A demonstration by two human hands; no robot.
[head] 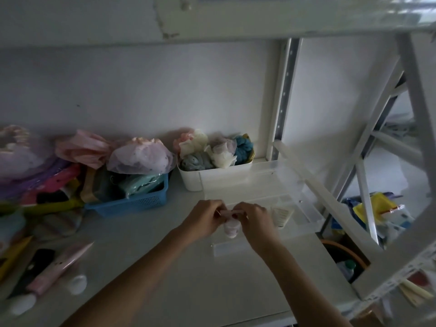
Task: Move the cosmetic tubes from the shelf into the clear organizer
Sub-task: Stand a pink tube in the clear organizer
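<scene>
Both my hands meet over the near-left part of the clear organizer [295, 185] on the white shelf [165, 267]. My left hand [205, 218] and my right hand [256, 219] together pinch a small pink cosmetic tube [230, 226], its pale round cap pointing toward me. A white tube [282, 214] lies inside the organizer just right of my right hand. At the lower left of the shelf lies a long pink tube [59, 267] with a white cap, and a second white-capped tube [76, 283] sits beside it.
A white bin [191, 178] of fabric flowers stands behind the organizer. Left of it is a blue basket [132, 204] with cloth items and bags. Colourful packets crowd the far left. Metal shelf posts [285, 97] and braces rise at the right.
</scene>
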